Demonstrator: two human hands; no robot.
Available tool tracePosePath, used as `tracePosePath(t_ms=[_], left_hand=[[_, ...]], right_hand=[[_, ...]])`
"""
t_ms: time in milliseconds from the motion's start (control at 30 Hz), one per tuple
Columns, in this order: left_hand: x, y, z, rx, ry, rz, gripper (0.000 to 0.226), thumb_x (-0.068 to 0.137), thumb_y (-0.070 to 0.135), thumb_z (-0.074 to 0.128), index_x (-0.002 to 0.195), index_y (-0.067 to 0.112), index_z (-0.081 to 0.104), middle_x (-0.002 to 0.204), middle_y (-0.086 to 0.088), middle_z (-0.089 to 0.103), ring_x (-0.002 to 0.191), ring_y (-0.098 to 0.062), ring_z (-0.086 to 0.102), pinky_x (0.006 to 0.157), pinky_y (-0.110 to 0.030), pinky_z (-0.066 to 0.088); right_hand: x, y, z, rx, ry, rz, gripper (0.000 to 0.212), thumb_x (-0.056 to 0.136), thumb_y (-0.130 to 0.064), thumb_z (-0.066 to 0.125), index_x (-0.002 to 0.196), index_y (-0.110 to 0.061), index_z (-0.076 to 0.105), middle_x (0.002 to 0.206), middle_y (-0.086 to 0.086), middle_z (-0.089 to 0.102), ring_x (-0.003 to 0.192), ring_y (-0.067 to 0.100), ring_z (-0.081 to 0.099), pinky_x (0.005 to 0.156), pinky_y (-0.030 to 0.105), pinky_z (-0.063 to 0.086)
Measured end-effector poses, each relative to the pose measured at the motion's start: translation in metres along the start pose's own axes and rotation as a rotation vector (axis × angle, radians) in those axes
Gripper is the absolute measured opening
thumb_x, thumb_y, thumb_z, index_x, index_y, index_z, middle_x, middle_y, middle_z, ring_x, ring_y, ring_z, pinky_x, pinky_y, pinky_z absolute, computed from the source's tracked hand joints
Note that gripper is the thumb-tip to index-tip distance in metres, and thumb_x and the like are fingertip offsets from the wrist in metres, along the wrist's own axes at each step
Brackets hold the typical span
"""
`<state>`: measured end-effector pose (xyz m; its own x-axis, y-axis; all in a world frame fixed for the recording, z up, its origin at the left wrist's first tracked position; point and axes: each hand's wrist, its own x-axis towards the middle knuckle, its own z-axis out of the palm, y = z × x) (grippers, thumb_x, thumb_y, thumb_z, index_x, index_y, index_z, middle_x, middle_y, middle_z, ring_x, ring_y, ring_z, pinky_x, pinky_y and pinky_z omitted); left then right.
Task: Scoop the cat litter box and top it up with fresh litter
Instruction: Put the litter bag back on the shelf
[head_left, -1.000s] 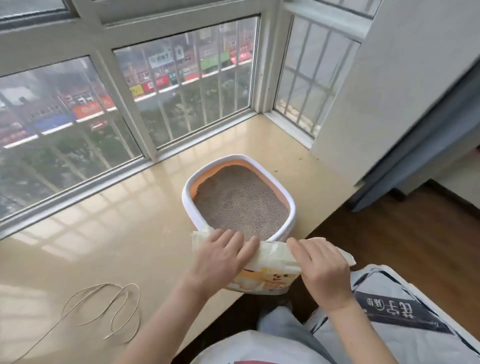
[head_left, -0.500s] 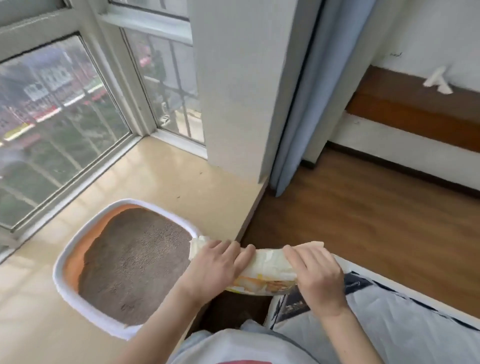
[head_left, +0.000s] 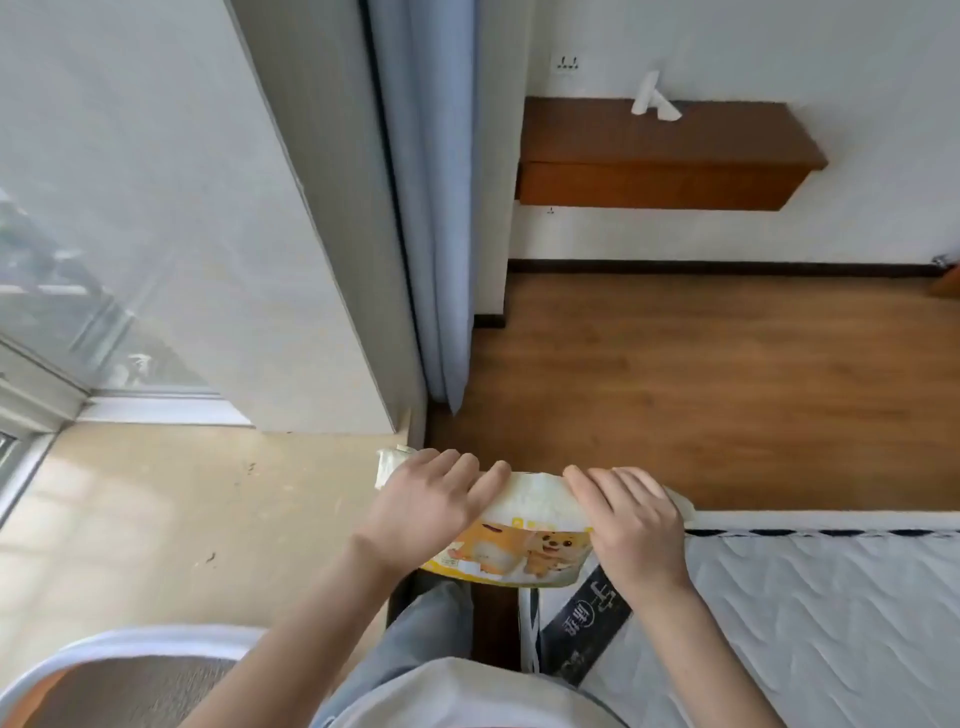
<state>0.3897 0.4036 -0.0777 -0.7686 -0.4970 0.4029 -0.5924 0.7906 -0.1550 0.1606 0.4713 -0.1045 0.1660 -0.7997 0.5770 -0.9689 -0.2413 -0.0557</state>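
A: Status, left to right.

B: The litter box (head_left: 130, 644) sits at the lower left on the sill (head_left: 156, 519). Its rim is white, rounded plastic, with an orange inner wall showing at the edge. The litter (head_left: 135, 691) inside is grey-brown, fine-grained and lies level, with no clumps visible in the part in view. No scoop is in view.

A: Hands?

B: The left hand (head_left: 426, 506) and right hand (head_left: 631, 517) both grip the top of the bag (head_left: 524, 530), fingers curled over the folded upper edge, one hand at each end. The bag is held in front of the body, to the right of the box and not over it.

A: Bag material?

B: A thin, crinkled film, cream above with a yellow printed panel of cartoon animals. The top appears rolled or folded shut.

A: Progress?

B: Judged late: scooping and topping up look done. What remains is probably closing the bag and storing it.

A: Right side?

B: A quilted white mattress (head_left: 831, 623) beside the wooden floor (head_left: 727, 389).
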Motion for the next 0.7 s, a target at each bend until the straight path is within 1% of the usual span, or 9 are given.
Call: tracePosePath(t_ms=[33, 67, 167, 233, 300, 367, 400, 533, 700], left_hand=[[0.012, -0.011, 0.009, -0.005, 0.007, 0.027, 0.038, 0.073, -0.006, 0.053, 0.106, 0.012, 0.054, 0.063, 0.000, 0.046, 0.050, -0.019, 0.043, 0.043, -0.030, 0.036], [0.023, -0.022, 0.017, -0.010, 0.014, 0.052, 0.039, 0.072, -0.007, 0.055, 0.106, 0.012, 0.054, 0.062, 0.000, 0.045, 0.049, -0.019, 0.042, 0.043, -0.029, 0.034], [0.060, -0.058, 0.041, -0.043, 0.012, 0.122, 0.046, 0.066, -0.006, 0.062, 0.107, 0.011, 0.053, 0.062, 0.000, 0.045, 0.049, -0.018, 0.042, 0.045, -0.028, 0.032], [0.085, -0.081, 0.053, -0.083, -0.022, 0.169, 0.054, 0.060, -0.006, 0.068, 0.109, 0.011, 0.053, 0.063, 0.000, 0.046, 0.050, -0.019, 0.044, 0.045, -0.028, 0.036], [0.108, -0.101, 0.062, -0.107, -0.018, 0.216, 0.055, 0.058, -0.005, 0.071, 0.108, 0.011, 0.055, 0.063, 0.000, 0.047, 0.050, -0.019, 0.045, 0.045, -0.028, 0.037], [0.135, -0.117, 0.071, -0.125, 0.023, 0.257, 0.048, 0.063, 0.000, 0.073, 0.107, 0.012, 0.058, 0.065, 0.000, 0.049, 0.052, -0.019, 0.047, 0.047, -0.028, 0.037], [0.149, -0.125, 0.076, -0.129, 0.048, 0.276, 0.045, 0.065, 0.003, 0.073, 0.107, 0.012, 0.059, 0.066, 0.000, 0.050, 0.052, -0.019, 0.048, 0.048, -0.028, 0.037], [0.207, -0.140, 0.097, -0.141, 0.115, 0.335, 0.039, 0.072, 0.006, 0.067, 0.109, 0.012, 0.056, 0.068, -0.001, 0.053, 0.055, -0.020, 0.051, 0.052, -0.030, 0.042], [0.281, -0.142, 0.130, -0.168, 0.082, 0.365, 0.047, 0.070, 0.005, 0.073, 0.112, 0.012, 0.054, 0.070, -0.002, 0.055, 0.058, -0.022, 0.054, 0.053, -0.032, 0.047]], right_hand=[[0.007, 0.006, 0.007, -0.021, 0.003, 0.022, 0.022, 0.096, -0.006, 0.049, 0.095, -0.009, 0.071, 0.076, 0.002, 0.065, 0.068, 0.023, 0.063, 0.077, 0.037, 0.053], [0.015, 0.011, 0.014, -0.039, 0.006, 0.040, 0.023, 0.095, -0.005, 0.048, 0.096, -0.009, 0.071, 0.076, 0.002, 0.065, 0.068, 0.023, 0.063, 0.077, 0.037, 0.054], [0.045, 0.022, 0.031, -0.091, 0.026, 0.095, 0.048, 0.102, -0.009, 0.025, 0.096, -0.009, 0.072, 0.076, 0.002, 0.066, 0.068, 0.023, 0.064, 0.076, 0.036, 0.055], [0.068, 0.031, 0.040, -0.130, 0.033, 0.133, 0.054, 0.103, -0.010, 0.019, 0.095, -0.010, 0.073, 0.076, 0.002, 0.066, 0.068, 0.023, 0.064, 0.076, 0.037, 0.055], [0.085, 0.041, 0.050, -0.175, 0.038, 0.173, 0.047, 0.101, -0.008, 0.026, 0.095, -0.011, 0.072, 0.076, 0.001, 0.065, 0.068, 0.023, 0.064, 0.077, 0.037, 0.054], [0.102, 0.054, 0.059, -0.210, 0.027, 0.214, 0.032, 0.095, -0.006, 0.041, 0.097, -0.013, 0.072, 0.077, 0.001, 0.066, 0.070, 0.023, 0.064, 0.079, 0.037, 0.053], [0.112, 0.062, 0.061, -0.220, 0.019, 0.237, 0.030, 0.091, -0.006, 0.044, 0.097, -0.012, 0.072, 0.078, 0.001, 0.066, 0.071, 0.023, 0.065, 0.079, 0.038, 0.053], [0.140, 0.097, 0.065, -0.258, -0.006, 0.304, 0.033, 0.089, -0.010, 0.040, 0.098, -0.011, 0.073, 0.076, 0.003, 0.067, 0.070, 0.024, 0.065, 0.078, 0.038, 0.054], [0.161, 0.159, 0.076, -0.305, -0.011, 0.357, 0.031, 0.084, -0.021, 0.045, 0.098, -0.013, 0.072, 0.075, 0.001, 0.066, 0.070, 0.021, 0.065, 0.080, 0.035, 0.052]])
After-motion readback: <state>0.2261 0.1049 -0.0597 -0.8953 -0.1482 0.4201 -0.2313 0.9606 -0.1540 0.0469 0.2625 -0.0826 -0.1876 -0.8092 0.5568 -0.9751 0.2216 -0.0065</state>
